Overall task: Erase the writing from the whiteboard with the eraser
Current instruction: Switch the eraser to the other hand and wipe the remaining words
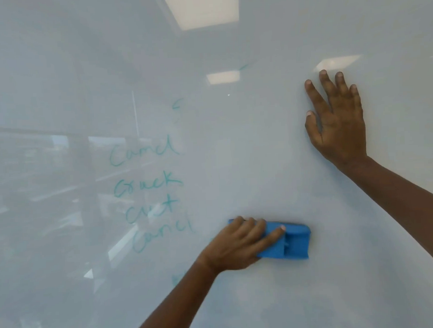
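A glossy whiteboard [246, 143] fills the whole view. Teal handwriting [147, 188] in several short lines runs down its left-centre, with faint stray marks above near the top centre and a smudge below. My left hand [240, 246] presses a blue eraser [292, 242] flat against the board, just right of the lowest line of writing. Fingers lie over the eraser's left half. My right hand [336, 120] rests flat on the board at upper right, fingers spread, holding nothing.
The board surface reflects ceiling light panels [200, 9] and windows at the left. The area right of the writing looks wiped, with faint haze.
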`<state>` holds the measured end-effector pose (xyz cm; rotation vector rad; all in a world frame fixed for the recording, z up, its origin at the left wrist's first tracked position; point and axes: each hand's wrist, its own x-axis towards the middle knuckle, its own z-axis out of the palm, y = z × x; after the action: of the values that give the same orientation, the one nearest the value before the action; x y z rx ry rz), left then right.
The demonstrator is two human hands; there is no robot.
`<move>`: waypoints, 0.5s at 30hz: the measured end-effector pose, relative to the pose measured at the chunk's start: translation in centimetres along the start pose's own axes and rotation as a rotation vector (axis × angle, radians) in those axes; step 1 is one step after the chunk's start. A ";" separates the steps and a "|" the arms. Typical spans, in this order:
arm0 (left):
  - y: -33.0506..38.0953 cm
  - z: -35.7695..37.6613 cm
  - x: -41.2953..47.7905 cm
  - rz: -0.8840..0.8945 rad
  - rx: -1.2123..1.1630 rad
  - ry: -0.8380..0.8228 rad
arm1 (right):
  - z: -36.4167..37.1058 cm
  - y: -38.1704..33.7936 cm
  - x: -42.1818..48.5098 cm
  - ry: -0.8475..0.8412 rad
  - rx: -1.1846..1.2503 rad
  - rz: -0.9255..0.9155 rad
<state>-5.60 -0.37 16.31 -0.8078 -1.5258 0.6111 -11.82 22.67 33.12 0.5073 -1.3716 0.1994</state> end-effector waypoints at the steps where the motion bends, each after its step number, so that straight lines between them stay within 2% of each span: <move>1: 0.0 0.1 0.1 0.084 -0.002 -0.015 | 0.0 0.0 0.0 -0.004 0.005 0.000; 4: -2.5 -0.2 1.7 0.117 -0.022 0.013 | 0.0 0.0 -0.1 -0.006 0.013 -0.002; 7: -8.7 -1.5 4.4 -0.038 0.075 0.070 | 0.0 0.0 -0.1 -0.002 0.013 -0.007; 9: -13.7 -2.7 6.0 -0.283 0.225 0.137 | 0.0 0.1 -0.1 -0.006 0.013 -0.008; 11: -17.8 -4.0 6.4 -0.639 0.318 0.168 | -0.1 0.1 -0.2 -0.012 0.017 -0.006; 13: -19.7 -5.1 5.7 -0.983 0.274 0.163 | -0.1 0.1 -0.2 -0.014 0.023 -0.004; 14: -19.9 -5.3 5.0 -1.078 0.249 0.162 | -0.1 0.0 -0.2 -0.014 0.025 -0.004; 15: -19.5 -5.2 4.0 -1.101 0.253 0.165 | -0.1 0.0 -0.1 -0.014 0.029 -0.003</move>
<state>-3.20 -9.64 34.55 0.2243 -1.4434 -0.0942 -11.76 22.76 32.97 0.5356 -1.3835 0.2144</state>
